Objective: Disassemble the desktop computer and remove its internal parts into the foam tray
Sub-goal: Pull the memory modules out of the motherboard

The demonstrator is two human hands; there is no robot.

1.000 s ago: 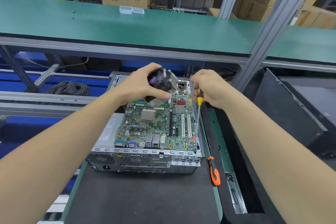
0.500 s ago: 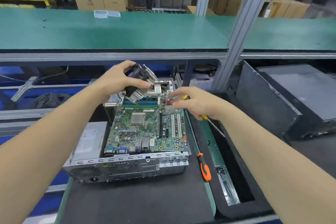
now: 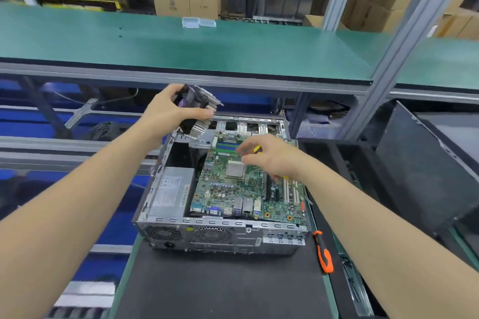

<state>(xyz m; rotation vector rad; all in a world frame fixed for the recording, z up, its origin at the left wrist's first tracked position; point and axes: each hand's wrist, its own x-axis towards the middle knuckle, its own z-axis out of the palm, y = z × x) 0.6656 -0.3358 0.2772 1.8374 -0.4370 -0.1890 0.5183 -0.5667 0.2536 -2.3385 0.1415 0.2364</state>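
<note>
Comparing with the frame half a second earlier, the right hand (image 3: 274, 158) is now over the middle of the motherboard (image 3: 233, 186), beside the bare CPU (image 3: 235, 170); before it was at the board's right edge. The left hand (image 3: 168, 111) holds the cooler (image 3: 197, 111) in nearly the same place, above the upper left corner of the case (image 3: 220, 233), clear of the board.

The left hand's fingers are closed around the cooler: the thumb presses on the metal fins and the other fingers wrap the black fan side. The right hand is curled around the yellow handle of a screwdriver (image 3: 298, 189); its shaft comes out under the wrist and points to the lower right, across the white slots. The fingertips hang just over the board near the CPU; I cannot tell if they touch it.

The case sits open in the centre of the frame on a black mat (image 3: 220, 287). An orange tool (image 3: 324, 254) lies on the mat just right of the case's front corner. The black foam tray (image 3: 344, 163) runs along the right side, near the case edge. The mat in the lower part of the frame gives free room; a green shelf (image 3: 207, 52) overhangs the far side.
</note>
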